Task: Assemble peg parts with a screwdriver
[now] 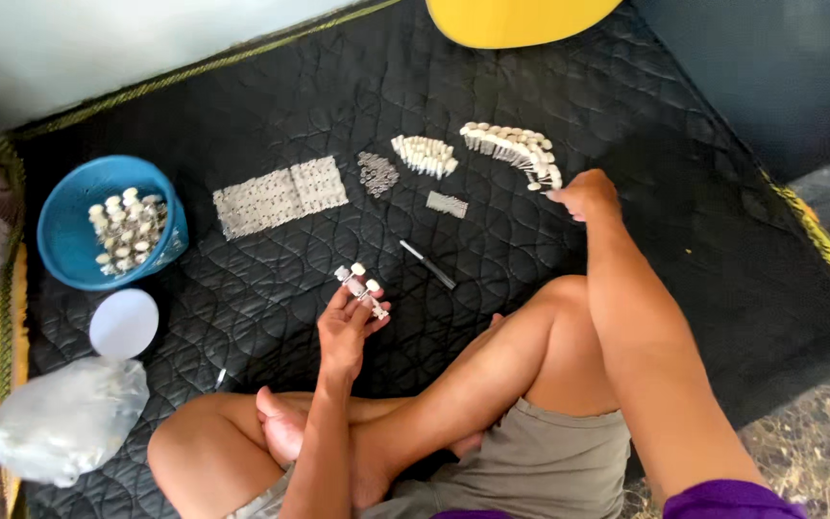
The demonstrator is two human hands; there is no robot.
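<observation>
Head view: left hand point(346, 327) raised over lap, fingers curled round short strip of white-capped pegs point(362, 285), kept handy; right hand point(585, 195) stretched out, fingertips pinching end of curved white peg row point(516, 150) on black quilted mat point(626, 115); blue plastic bowl point(69, 240) of loose pegs at left

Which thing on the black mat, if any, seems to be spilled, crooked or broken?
Nothing stands out. The small white pieces by the right hand lie in tidy rows, the blue bowl stands upright with its pieces inside, and the left hand holds a small white assembly. The dark tool lies alone.
</observation>
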